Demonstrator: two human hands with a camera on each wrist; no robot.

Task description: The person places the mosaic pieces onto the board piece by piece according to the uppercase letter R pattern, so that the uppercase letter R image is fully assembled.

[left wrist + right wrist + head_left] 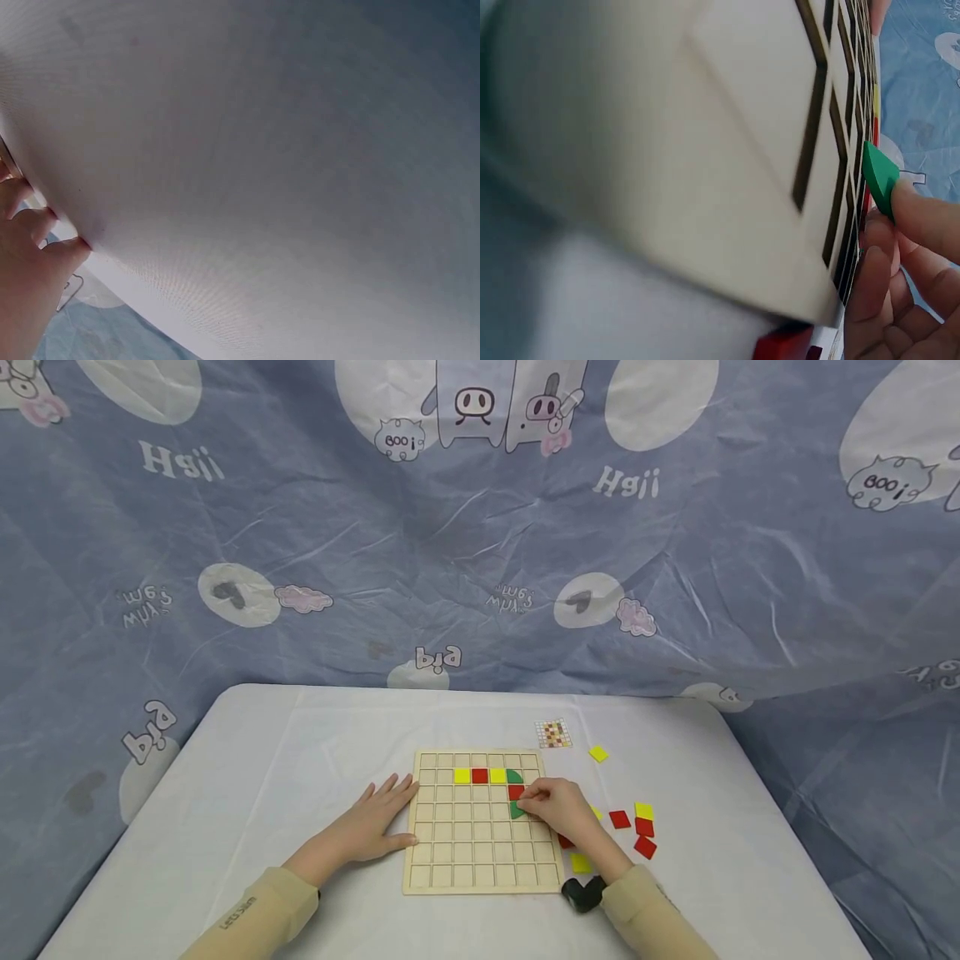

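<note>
Green tile is pinched between the thumb and fingers of the right hand, held tilted at the gridded board, just below a seated red tile; contact with the cell cannot be confirmed. The left hand is noted as released, fingers spread, fingertips set at the board's left edge. Loose red and yellow tiles are scattered right of the board.

Our beige cloth left sleeve carries small dark lettering; our matching beige cloth right sleeve shows dark, unreadable marks
</note>
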